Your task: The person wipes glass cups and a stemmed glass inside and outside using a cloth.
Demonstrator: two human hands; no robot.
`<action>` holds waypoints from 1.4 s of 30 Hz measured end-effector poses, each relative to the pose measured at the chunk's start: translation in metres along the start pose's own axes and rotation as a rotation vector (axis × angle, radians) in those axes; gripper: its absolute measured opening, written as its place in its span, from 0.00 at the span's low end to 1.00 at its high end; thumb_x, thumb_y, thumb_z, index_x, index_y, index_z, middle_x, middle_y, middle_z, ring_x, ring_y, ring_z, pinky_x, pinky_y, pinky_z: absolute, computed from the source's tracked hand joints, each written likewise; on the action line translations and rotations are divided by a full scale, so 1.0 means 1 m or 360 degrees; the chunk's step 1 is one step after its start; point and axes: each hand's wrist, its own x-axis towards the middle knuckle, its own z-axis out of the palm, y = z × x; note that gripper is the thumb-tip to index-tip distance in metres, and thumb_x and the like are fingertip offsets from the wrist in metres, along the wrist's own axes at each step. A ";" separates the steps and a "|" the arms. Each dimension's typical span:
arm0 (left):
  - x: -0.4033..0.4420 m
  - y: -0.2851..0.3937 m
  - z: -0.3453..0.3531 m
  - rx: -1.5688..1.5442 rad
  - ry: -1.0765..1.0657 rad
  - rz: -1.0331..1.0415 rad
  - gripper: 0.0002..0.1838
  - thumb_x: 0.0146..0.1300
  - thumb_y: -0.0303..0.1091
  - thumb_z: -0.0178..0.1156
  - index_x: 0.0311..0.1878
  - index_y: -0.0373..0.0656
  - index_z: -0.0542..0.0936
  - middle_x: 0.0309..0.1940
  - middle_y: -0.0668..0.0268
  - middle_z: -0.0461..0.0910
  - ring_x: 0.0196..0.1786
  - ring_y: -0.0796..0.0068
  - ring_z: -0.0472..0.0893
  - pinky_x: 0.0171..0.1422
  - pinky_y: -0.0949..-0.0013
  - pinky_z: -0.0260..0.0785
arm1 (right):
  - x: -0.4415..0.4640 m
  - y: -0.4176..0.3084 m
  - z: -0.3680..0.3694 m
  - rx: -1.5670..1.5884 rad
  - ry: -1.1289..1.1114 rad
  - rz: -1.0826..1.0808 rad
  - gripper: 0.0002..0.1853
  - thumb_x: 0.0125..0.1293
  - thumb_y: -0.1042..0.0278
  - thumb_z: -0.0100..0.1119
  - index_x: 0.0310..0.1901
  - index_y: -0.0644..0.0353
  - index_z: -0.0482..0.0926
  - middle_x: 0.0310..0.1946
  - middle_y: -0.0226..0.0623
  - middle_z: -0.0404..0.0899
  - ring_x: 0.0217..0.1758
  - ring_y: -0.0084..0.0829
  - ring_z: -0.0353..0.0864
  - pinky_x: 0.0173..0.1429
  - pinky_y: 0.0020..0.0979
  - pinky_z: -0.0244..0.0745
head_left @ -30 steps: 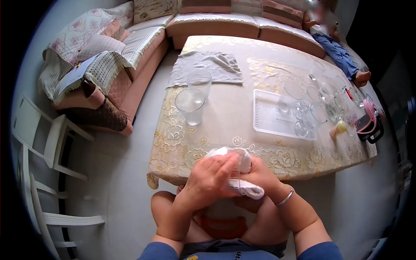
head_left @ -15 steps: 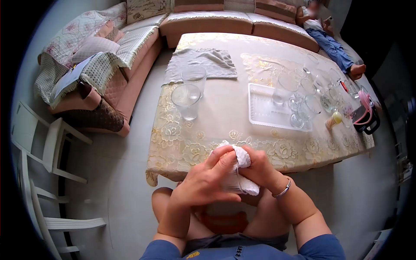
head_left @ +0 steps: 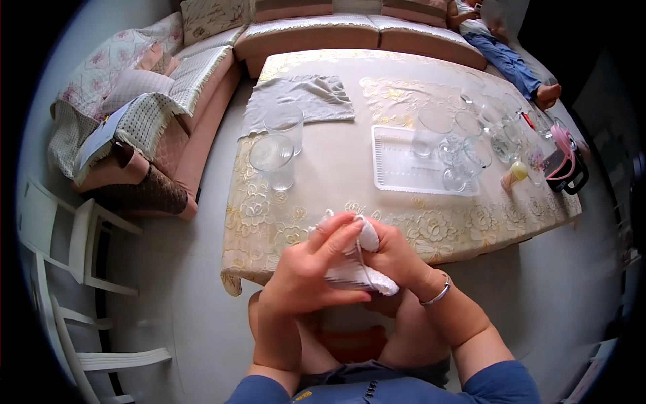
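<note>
My left hand (head_left: 303,273) is wrapped round a clear ribbed glass (head_left: 342,275), tilted over my lap at the table's near edge. A white textured cloth (head_left: 381,283) bunches at the glass's rim, and part of it pokes up between my two hands. The fingers of my right hand (head_left: 397,259) are closed on this cloth, pressed against the rim. How far the cloth reaches inside the glass is partly hidden by my fingers. Two clear drinking glasses (head_left: 272,161) stand on the table beyond my left hand.
A white plastic tray (head_left: 397,185) holds several clear glasses, with more glassware (head_left: 505,138) to its right. A grey cloth (head_left: 303,101) lies at the back left. Near the right edge are an ice-cream-shaped item (head_left: 515,175) and a pink-and-black object (head_left: 564,161). A person (head_left: 498,57) reclines beyond.
My view has shifted slightly, so the table sits further left. My hands have turned a little with the glass and cloth, and more of the glass's ribbed side shows.
</note>
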 end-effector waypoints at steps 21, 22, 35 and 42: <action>0.012 0.023 0.022 0.0272 0.0884 0.0345 0.12 0.62 0.32 0.48 0.34 0.35 0.78 0.32 0.58 0.78 0.33 0.62 0.77 0.40 0.66 0.70 | -0.011 0.003 -0.003 0.0167 0.0005 -0.0276 0.15 0.49 0.73 0.67 0.39 0.62 0.75 0.33 0.31 0.78 0.38 0.18 0.74 0.40 0.24 0.73; 0.010 0.020 0.023 -0.0070 0.0864 -0.0051 0.13 0.63 0.32 0.47 0.33 0.34 0.78 0.31 0.57 0.78 0.33 0.65 0.77 0.39 0.69 0.69 | -0.015 0.003 -0.002 0.0160 0.0191 -0.0225 0.13 0.50 0.72 0.66 0.37 0.62 0.74 0.30 0.32 0.78 0.35 0.19 0.76 0.37 0.25 0.73; 0.003 0.018 0.017 0.0209 0.0935 0.0254 0.12 0.59 0.32 0.48 0.34 0.33 0.77 0.29 0.54 0.77 0.29 0.61 0.77 0.33 0.68 0.70 | -0.003 -0.001 0.003 0.2178 -0.0040 0.1090 0.12 0.56 0.72 0.58 0.42 0.61 0.72 0.36 0.35 0.76 0.40 0.23 0.74 0.41 0.27 0.73; 0.003 0.011 0.011 0.0173 0.0872 0.0368 0.13 0.58 0.36 0.53 0.37 0.34 0.76 0.31 0.55 0.77 0.33 0.59 0.78 0.38 0.66 0.71 | -0.006 0.006 0.008 0.1421 -0.0079 0.0691 0.23 0.65 0.50 0.37 0.44 0.63 0.72 0.41 0.39 0.75 0.43 0.31 0.74 0.50 0.32 0.70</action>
